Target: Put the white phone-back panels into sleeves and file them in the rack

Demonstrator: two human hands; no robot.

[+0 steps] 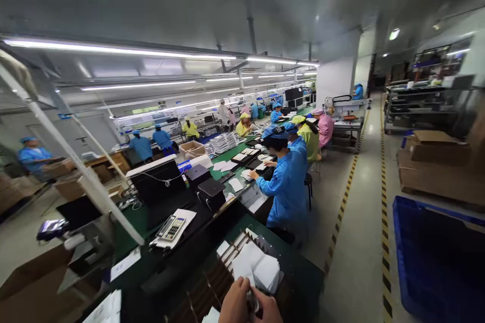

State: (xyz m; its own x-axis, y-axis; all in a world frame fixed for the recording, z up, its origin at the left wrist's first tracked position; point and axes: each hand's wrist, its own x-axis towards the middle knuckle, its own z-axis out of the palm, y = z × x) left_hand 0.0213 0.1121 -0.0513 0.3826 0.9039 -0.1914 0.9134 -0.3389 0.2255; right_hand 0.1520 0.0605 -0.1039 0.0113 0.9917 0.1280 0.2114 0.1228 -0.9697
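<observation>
My left hand (237, 301) and my right hand (267, 308) are close together at the bottom of the head view, fingers curled in. Between them is a small shiny object (252, 303), too blurred and too covered to name. Just beyond my left fingertips lie loose white sheets (261, 265), in a stack that fans out unevenly. These rest over a box with brown dividers (212, 282), which holds more white pieces in its slots. The box stands on a green-topped bench (299, 267).
A calculator (171, 227) lies on papers to the left, near a black monitor (159, 186). Ahead, a co-worker in blue (286, 186) sits handling white pieces at the long bench. A blue bin (401, 262) stands right, beyond a floor aisle (364, 212) edged with striped tape.
</observation>
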